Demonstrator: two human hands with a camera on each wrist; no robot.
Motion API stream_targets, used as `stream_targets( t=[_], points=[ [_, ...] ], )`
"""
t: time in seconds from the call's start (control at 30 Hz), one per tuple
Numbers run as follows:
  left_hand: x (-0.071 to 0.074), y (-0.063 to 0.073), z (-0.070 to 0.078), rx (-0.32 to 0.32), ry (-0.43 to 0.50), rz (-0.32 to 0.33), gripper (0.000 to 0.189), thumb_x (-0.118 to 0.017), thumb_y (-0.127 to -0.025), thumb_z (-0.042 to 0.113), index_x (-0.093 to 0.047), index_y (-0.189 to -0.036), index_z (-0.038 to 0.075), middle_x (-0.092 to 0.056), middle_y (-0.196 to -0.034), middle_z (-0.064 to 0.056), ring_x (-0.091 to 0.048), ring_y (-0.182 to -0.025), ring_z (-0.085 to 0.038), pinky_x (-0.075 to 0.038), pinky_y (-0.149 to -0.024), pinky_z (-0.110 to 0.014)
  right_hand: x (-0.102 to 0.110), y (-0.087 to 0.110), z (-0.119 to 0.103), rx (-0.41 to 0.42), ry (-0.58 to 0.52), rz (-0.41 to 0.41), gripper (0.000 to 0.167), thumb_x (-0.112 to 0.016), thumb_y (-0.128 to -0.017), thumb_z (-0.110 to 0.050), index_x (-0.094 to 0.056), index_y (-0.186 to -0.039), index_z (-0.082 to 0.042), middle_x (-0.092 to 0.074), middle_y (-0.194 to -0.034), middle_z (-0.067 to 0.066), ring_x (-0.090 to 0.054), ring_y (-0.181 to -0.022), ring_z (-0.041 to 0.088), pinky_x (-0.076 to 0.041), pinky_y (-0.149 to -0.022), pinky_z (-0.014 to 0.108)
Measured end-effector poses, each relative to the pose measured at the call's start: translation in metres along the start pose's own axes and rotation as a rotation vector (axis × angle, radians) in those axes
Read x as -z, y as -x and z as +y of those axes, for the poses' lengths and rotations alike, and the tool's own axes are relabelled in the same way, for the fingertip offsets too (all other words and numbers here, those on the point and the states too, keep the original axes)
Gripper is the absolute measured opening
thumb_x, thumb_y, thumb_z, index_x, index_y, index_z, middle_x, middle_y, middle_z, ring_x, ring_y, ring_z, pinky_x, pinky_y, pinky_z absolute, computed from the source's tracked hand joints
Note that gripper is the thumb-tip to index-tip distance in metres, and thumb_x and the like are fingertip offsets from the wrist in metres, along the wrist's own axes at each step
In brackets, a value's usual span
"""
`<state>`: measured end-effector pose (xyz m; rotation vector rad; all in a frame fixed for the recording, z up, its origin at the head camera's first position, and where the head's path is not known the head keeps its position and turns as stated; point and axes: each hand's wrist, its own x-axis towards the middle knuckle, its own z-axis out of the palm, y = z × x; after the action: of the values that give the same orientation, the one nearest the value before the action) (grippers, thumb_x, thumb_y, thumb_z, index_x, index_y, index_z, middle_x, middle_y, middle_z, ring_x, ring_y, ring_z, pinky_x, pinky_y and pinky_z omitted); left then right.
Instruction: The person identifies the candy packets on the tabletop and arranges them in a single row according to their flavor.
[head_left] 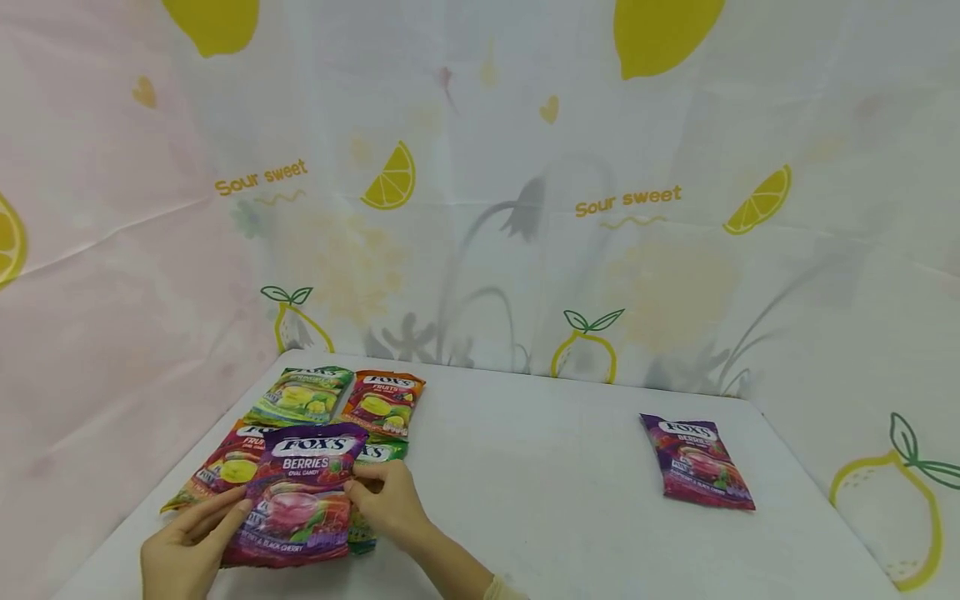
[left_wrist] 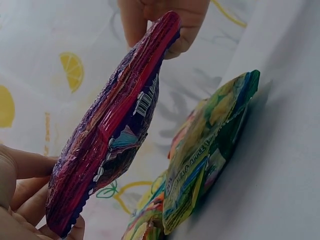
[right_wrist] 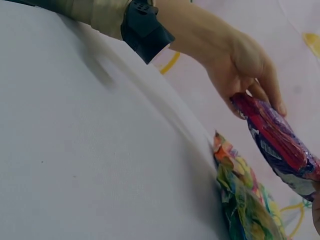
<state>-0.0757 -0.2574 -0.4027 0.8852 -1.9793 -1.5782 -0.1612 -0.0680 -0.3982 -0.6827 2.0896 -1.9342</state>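
Left hand (head_left: 187, 546) and right hand (head_left: 388, 502) pinch opposite sides of a raised Fox's Berries candy bag (head_left: 300, 492), seemingly mid-carry; lowering it likely calls for level grips.

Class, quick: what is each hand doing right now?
Left hand: closed, holding the purple Berries candy bag at its left side.
Right hand: closed, holding the same bag at its right side.
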Motion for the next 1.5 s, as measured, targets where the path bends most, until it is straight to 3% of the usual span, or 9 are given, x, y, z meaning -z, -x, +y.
stream_targets(
  t=[0.1, 0.23, 0.5, 0.63, 0.7, 0.9, 1.1, 1.37, 1.5],
  points=[
    [-0.006, 0.002, 0.005, -0.036, -0.018, 0.005, 0.032, -0.069, -0.085, 0.028, -0.070, -0.109, 0.006, -0.055, -0.065, 0.033, -0.054, -0.064, 0.015, -0.047, -0.056, -0.010, 0.006, 0.001, 0.000, 0.011, 0.017, 0.010, 0.032, -0.062, -0.085, -0.001, -0.060, -0.115, 0.011, -0.069, -0.101, 0.014, -0.059, -0.073, 0.003, -0.051, -0.061, 0.018],
    [-0.017, 0.002, 0.008, -0.075, 0.012, -0.001, 0.040, -0.070, -0.085, 0.023, -0.065, -0.115, -0.003, -0.057, -0.066, 0.032, -0.056, -0.065, 0.015, -0.047, -0.057, -0.010, 0.014, 0.001, -0.003, 0.030, 0.040, 0.020, 0.031, -0.061, -0.086, -0.001, -0.059, -0.114, 0.013, -0.069, -0.093, 0.014, -0.058, -0.067, 0.003, -0.049, -0.056, 0.016],
    [-0.044, -0.047, -0.049, -0.144, 0.101, 0.018, 0.043, -0.078, -0.076, 0.031, -0.069, -0.112, 0.008, -0.069, -0.084, 0.021, -0.063, -0.076, 0.008, -0.048, -0.064, -0.008, 0.028, 0.001, -0.004, -0.006, 0.036, 0.060, 0.032, -0.060, -0.088, -0.002, -0.059, -0.117, 0.011, -0.066, -0.085, 0.007, -0.051, -0.060, 0.005, -0.043, -0.050, 0.015],
    [-0.055, -0.048, -0.049, -0.212, 0.068, -0.003, 0.041, -0.077, -0.077, 0.032, -0.070, -0.111, 0.010, -0.071, -0.092, 0.013, -0.064, -0.080, 0.006, -0.048, -0.066, -0.009, 0.036, 0.000, -0.002, -0.003, 0.038, 0.080, 0.029, -0.059, -0.088, 0.000, -0.061, -0.115, 0.010, -0.065, -0.079, 0.009, -0.048, -0.056, 0.007, -0.040, -0.047, 0.015],
    [-0.061, -0.055, -0.058, -0.251, 0.053, -0.006, 0.040, -0.077, -0.076, 0.035, -0.072, -0.109, 0.013, -0.071, -0.098, 0.007, -0.065, -0.083, 0.003, -0.049, -0.067, -0.010, 0.040, 0.000, -0.001, 0.003, 0.037, 0.087, 0.027, -0.059, -0.088, 0.001, -0.062, -0.114, 0.009, -0.064, -0.077, 0.011, -0.048, -0.056, 0.009, -0.039, -0.047, 0.015],
    [-0.074, -0.054, -0.058, -0.293, -0.011, -0.055, 0.041, -0.076, -0.075, 0.042, -0.072, -0.107, 0.017, -0.071, -0.100, 0.005, -0.064, -0.084, 0.002, -0.048, -0.067, -0.010, 0.054, 0.001, 0.001, -0.004, 0.081, 0.094, 0.027, -0.058, -0.089, 0.000, -0.063, -0.114, 0.009, -0.064, -0.080, 0.010, -0.048, -0.059, 0.009, -0.041, -0.050, 0.017],
    [-0.083, -0.045, -0.045, -0.336, -0.035, -0.124, 0.039, -0.075, -0.077, 0.040, -0.072, -0.106, 0.015, -0.071, -0.099, 0.009, -0.063, -0.082, 0.005, -0.047, -0.069, -0.008, 0.068, 0.003, 0.003, -0.018, 0.094, 0.105, 0.027, -0.058, -0.090, -0.002, -0.063, -0.114, 0.008, -0.062, -0.079, 0.009, -0.048, -0.061, 0.011, -0.041, -0.050, 0.019],
    [-0.078, 0.004, 0.021, -0.314, -0.069, -0.244, 0.034, -0.071, -0.085, 0.020, -0.067, -0.110, -0.002, -0.069, -0.104, -0.016, -0.058, -0.076, 0.011, -0.044, -0.067, -0.007, 0.085, 0.006, 0.002, 0.003, 0.120, 0.118, 0.028, -0.058, -0.089, -0.001, -0.062, -0.114, 0.010, -0.061, -0.075, 0.009, -0.049, -0.060, 0.010, -0.042, -0.051, 0.018],
    [-0.082, 0.014, 0.036, -0.273, -0.091, -0.296, 0.034, -0.068, -0.087, 0.020, -0.066, -0.114, -0.001, -0.068, -0.107, -0.016, -0.066, -0.087, -0.005, -0.048, -0.074, -0.014, 0.095, 0.008, 0.003, 0.013, 0.123, 0.124, 0.029, -0.058, -0.089, -0.001, -0.061, -0.115, 0.012, -0.061, -0.075, 0.010, -0.048, -0.059, 0.010, -0.042, -0.051, 0.018]
  ],
)
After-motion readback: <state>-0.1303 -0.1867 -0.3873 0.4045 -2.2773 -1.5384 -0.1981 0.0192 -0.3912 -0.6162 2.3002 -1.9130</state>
